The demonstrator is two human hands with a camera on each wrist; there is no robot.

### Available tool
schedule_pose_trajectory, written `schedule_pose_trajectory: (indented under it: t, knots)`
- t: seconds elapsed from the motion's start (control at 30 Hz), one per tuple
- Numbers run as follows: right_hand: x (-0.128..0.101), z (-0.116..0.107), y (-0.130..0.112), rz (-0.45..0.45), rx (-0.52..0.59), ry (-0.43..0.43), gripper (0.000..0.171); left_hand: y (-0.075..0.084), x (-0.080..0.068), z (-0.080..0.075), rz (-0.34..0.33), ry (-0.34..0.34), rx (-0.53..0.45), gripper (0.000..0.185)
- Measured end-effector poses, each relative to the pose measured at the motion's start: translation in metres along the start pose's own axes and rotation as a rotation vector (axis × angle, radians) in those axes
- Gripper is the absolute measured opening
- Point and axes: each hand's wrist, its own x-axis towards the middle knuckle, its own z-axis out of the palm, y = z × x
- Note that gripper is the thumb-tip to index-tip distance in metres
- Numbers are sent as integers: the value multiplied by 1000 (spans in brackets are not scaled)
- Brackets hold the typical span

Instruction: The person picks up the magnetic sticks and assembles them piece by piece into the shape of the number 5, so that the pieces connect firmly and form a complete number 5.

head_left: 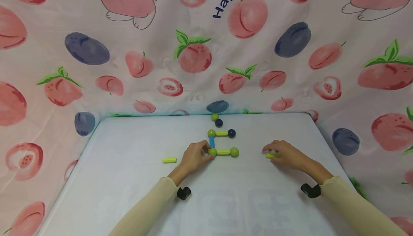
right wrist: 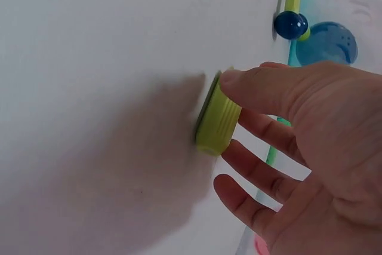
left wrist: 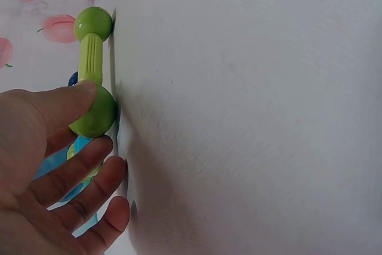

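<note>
My left hand [head_left: 194, 156] pinches a green ball [left wrist: 100, 114] at the near left corner of a C-shaped figure of balls and rods. From that ball a yellow-green rod [head_left: 223, 152] runs right to another green ball [head_left: 234, 152]. A blue rod [head_left: 212, 142] leads away to a far green ball [head_left: 211, 133], where a second yellow-green rod [head_left: 221, 133] ends at a dark blue ball [head_left: 231, 133]. Over on the right, my right hand [head_left: 287, 154] holds a ribbed yellow-green rod [right wrist: 219, 120] between thumb and fingers, close to the tabletop.
A loose yellow-green rod [head_left: 169, 160] lies left of my left hand. Near the far edge sit a green ball [head_left: 214, 117] and a dark blue ball [head_left: 219, 123]. The white table [head_left: 135, 200] is backed by a fruit-print cloth [head_left: 129, 39].
</note>
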Motion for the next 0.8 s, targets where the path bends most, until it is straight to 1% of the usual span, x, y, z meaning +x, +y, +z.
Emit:
schedule_pose_trajectory:
  t: [0.2, 0.3, 0.57, 0.8]
  knots:
    - [-2, -1, 1, 53, -14, -26, 33, -1, 1, 1, -12, -7, 2, 25]
    - [-2, 0, 2, 51, -13, -31, 32, -1, 2, 1, -7, -3, 6, 25]
    - [-4, 4, 3, 76, -4, 1, 32, 1, 1, 2, -11, 22, 26, 24]
    - [-4, 5, 2, 84, -1, 4, 31, 2, 0, 2, -15, 26, 29, 23]
